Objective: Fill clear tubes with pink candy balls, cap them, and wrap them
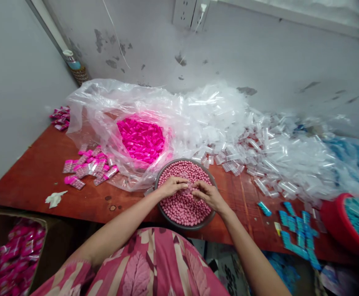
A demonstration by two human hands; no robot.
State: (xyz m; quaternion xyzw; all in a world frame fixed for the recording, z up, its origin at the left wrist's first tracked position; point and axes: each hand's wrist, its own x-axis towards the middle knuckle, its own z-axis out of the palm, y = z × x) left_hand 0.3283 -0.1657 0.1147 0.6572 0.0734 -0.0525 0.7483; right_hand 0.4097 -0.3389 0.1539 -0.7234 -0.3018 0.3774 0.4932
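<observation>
A grey metal bowl [164,170] full of small pink balls [184,205] sits at the table's near edge. Both of my hands meet over it. My left hand [171,186] and my right hand [207,194] have their fingers pinched together around a small clear tube [190,188] between them, just above the balls. How much is in the tube cannot be made out.
A clear plastic bag [105,107] holds bright pink caps [141,139]. A heap of empty clear tubes [268,152] spreads right. Filled pink tubes [88,168] lie left, blue ones [296,232] right, beside a red basin [336,224]. A box [13,255] of pink tubes stands lower left.
</observation>
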